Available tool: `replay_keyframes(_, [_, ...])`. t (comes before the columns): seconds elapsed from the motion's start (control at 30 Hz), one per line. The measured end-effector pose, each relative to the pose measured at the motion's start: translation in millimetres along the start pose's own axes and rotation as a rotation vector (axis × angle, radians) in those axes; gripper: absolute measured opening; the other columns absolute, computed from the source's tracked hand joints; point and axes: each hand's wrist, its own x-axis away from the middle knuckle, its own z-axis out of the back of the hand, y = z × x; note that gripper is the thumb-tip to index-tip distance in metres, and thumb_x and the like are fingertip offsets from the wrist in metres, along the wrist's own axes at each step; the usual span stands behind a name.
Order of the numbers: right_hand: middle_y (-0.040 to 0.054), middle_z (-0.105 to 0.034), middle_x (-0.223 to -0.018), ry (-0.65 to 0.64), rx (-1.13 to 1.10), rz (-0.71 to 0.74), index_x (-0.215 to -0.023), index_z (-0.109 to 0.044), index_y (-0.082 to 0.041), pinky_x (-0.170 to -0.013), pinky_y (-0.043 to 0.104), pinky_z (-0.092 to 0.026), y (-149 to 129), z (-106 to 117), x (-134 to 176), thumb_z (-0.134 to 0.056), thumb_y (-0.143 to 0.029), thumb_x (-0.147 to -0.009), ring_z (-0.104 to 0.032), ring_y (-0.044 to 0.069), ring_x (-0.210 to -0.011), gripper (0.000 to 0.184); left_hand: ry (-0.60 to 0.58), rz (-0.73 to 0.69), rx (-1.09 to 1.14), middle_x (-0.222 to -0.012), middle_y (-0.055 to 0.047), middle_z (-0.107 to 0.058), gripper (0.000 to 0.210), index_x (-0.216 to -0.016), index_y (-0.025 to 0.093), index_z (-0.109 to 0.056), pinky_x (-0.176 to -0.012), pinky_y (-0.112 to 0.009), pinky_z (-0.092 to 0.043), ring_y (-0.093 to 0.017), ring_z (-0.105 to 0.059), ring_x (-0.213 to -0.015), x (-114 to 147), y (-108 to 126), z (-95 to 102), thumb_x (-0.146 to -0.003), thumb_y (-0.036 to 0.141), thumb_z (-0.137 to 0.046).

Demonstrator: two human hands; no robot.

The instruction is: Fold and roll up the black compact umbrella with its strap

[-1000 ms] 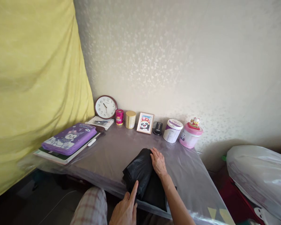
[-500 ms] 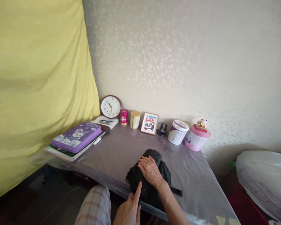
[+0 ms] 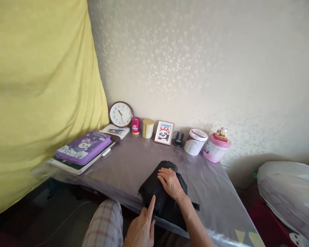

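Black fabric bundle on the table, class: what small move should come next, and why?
Probably the right hand should tuck in the black strip: it sticks out to the right of the black fabric bundle, while that hand lies on top and the left hand is at the near side, perhaps able to steady it.

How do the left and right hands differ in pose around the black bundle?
The left hand points its index finger straight out over the near part of the black bundle; the right hand lies across the bundle's top. The left hand sits lower in view, the right hand higher. Both are bare.
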Motion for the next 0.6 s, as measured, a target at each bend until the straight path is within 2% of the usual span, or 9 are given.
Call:
replay_keyframes(0.07, [0.0122,-0.062,-0.111,0.104,0.097,-0.112,-0.100,-0.065,-0.016,-0.095,0.050,-0.037,22.0,0.9,3.8,-0.043,-0.027,-0.089,-0.054,0.026,-0.109,0.026,0.001,0.008,-0.001,-0.110,-0.011,-0.054,0.063,-0.143,0.020,0.002,-0.076,-0.026,-0.044,-0.019,-0.060,-0.088,0.4,0.5,0.5,-0.087,0.017,-0.027])
replay_keyframes(0.13, [0.0141,-0.060,-0.114,0.193,0.101,-0.208,-0.102,-0.063,-0.015,-0.092,0.048,-0.040,38.7,7.5,10.4,-0.042,-0.029,-0.088,-0.054,0.026,-0.108,0.029,0.010,0.013,-0.005,-0.109,-0.011,-0.054,0.064,-0.143,0.021,0.004,-0.076,-0.026,-0.043,-0.019,-0.059,-0.088,1.3,0.7,0.0,-0.088,0.017,-0.027])
replay_keyframes(0.3, [0.0100,-0.065,-0.099,0.301,-0.078,-0.472,-0.095,-0.064,-0.017,-0.084,0.039,-0.048,53.9,35.1,47.9,-0.043,-0.036,-0.084,-0.061,0.022,-0.092,0.030,0.048,0.002,0.024,-0.107,-0.009,-0.055,0.063,-0.143,0.023,0.005,-0.078,-0.026,-0.043,-0.018,-0.059,-0.089,4.4,-0.8,-1.3,-0.089,0.018,-0.028])
replay_keyframes(0.43, [0.0090,-0.068,-0.094,0.282,-0.155,-0.739,-0.092,-0.065,-0.018,-0.076,0.035,-0.051,49.2,45.3,86.8,-0.043,-0.041,-0.080,-0.064,0.022,-0.085,0.034,0.070,-0.002,0.081,-0.112,-0.009,-0.055,0.062,-0.143,0.024,0.002,-0.082,-0.025,-0.043,-0.018,-0.058,-0.096,3.5,-4.1,-3.1,-0.089,0.020,-0.028])
replay_keyframes(0.6, [0.0073,-0.069,-0.086,0.144,-0.193,-0.975,-0.097,-0.064,-0.017,-0.076,0.033,-0.049,40.0,41.0,111.1,-0.043,-0.041,-0.077,-0.065,0.023,-0.085,0.037,0.108,-0.032,0.148,-0.126,-0.008,-0.050,0.061,-0.143,0.024,-0.001,-0.089,-0.026,-0.041,-0.017,-0.053,-0.109,1.6,-9.3,-7.6,-0.089,0.020,-0.028])
